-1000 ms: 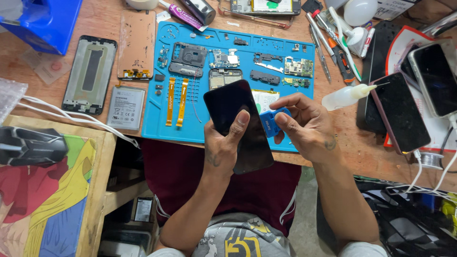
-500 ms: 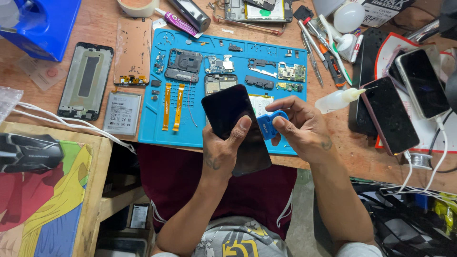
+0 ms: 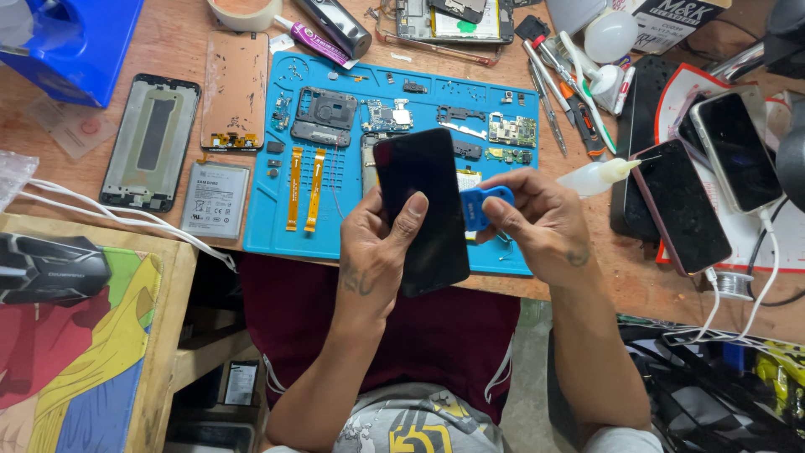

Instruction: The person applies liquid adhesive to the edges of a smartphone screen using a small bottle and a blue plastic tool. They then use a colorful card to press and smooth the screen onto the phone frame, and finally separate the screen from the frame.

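Black glass panel [image 3: 422, 210] held upright in left hand [image 3: 375, 252], thumb laid across its lower front, fingers closed behind and not visible. Held above near edge of blue silicone mat [image 3: 289, 214], over maroon cloth of the lap. Lower end of panel dark against the cloth, so its edge hard to make out. Right hand [image 3: 541, 222] pinched narrow on small blue plastic pry tool [image 3: 482, 204], tool touching right edge of the panel. Tip of the tool hidden behind the panel; cannot tell how deep.

On the mat, partly covered by panel and hands: two orange flex cables [image 3: 304, 190], circuit boards [image 3: 512, 131], black inner frame [image 3: 324, 115], many small screws too small to tell apart. Left of the mat on wooden bench [image 3: 604, 277]: grey battery [image 3: 215, 200], phone frame [image 3: 152, 143], copper-coloured back plate [image 3: 236, 90]. Right of the mat: small squeeze bottle [image 3: 597, 175] lying on its side, two dark phones [image 3: 681, 205] just beside it, one overlapping the other. Upper border cut off roll of tape [image 3: 243, 12], opened phone [image 3: 453, 18] and white bulb [image 3: 610, 35]. Blue box [image 3: 71, 42] cut at upper left corner. Tangle of black items at lower right, not identifiable.
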